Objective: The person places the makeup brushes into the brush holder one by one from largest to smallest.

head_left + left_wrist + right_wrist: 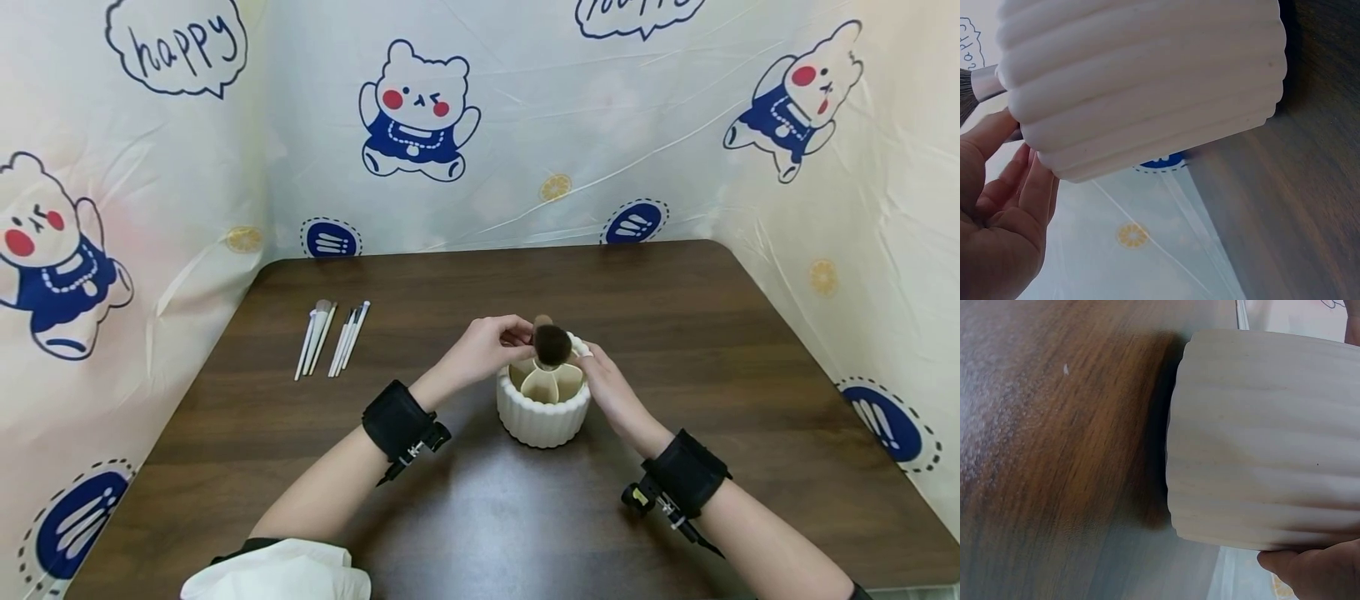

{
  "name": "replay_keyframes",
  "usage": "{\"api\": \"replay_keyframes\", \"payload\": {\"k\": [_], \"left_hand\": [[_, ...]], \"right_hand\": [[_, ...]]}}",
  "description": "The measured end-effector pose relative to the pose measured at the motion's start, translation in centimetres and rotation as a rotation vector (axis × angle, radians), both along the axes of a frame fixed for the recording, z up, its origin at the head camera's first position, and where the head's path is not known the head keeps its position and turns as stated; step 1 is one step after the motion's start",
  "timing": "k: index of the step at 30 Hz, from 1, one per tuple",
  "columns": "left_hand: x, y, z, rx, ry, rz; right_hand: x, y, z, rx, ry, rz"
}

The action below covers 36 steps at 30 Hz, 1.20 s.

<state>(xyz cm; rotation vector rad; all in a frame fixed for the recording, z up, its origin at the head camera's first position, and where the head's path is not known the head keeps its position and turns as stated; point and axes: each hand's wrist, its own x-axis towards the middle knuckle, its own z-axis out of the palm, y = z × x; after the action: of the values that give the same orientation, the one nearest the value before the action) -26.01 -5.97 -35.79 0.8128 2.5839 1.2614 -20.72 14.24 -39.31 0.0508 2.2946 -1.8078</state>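
A white, ribbed brush holder (543, 425) with several inner compartments stands upright on the table. A fluffy makeup brush (552, 346) with dark bristles rises from it, its metal ferrule showing in the left wrist view; a tan tip (542, 320) shows just behind. My left hand (500, 342) is at the holder's left rim, thumb and curled fingers pinching at a makeup brush; I cannot tell which of the two. At the right side, my right hand (611, 387) grips the holder, its thumb (1310, 562) against the ribbed wall in the right wrist view.
Slim white-handled brushes lie in two small groups, left (315, 337) and right (349, 337), on the table's left part. The brown wooden table (480, 533) has a printed curtain (510, 150) around its back and sides. Black camera straps circle both wrists.
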Motion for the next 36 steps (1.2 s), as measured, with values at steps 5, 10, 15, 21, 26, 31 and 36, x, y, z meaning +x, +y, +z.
{"api": "replay_keyframes", "payload": {"k": [5, 10, 15, 21, 26, 31, 36], "left_hand": [[0.0, -0.3, 0.3, 0.028, -0.049, -0.01], [-0.1, -0.8, 0.4, 0.032, -0.053, -0.026], [-0.9, -2.2, 1.0, 0.005, -0.025, -0.027], [-3.4, -6.0, 3.1, -0.059, 0.018, 0.067], [-5.7, -10.3, 4.4, -0.052, 0.037, 0.266], [-7.4, -14.3, 3.9, -0.019, 0.066, 0.517], [-8.5, -17.4, 1.9, 0.002, 0.15, 0.807]], "right_hand": [[-0.1, -0.1, 0.0, -0.004, 0.005, -0.003], [-0.2, -0.1, -0.2, -0.001, 0.013, -0.004], [-0.1, -0.2, 0.0, 0.005, 0.012, 0.005], [-0.1, -0.1, 0.1, 0.007, -0.002, 0.002], [-0.1, -0.2, 0.1, 0.006, -0.005, -0.004], [-0.1, -0.1, 0.1, 0.001, -0.001, -0.002], [0.1, -0.1, 0.2, 0.009, -0.005, 0.003]]}}
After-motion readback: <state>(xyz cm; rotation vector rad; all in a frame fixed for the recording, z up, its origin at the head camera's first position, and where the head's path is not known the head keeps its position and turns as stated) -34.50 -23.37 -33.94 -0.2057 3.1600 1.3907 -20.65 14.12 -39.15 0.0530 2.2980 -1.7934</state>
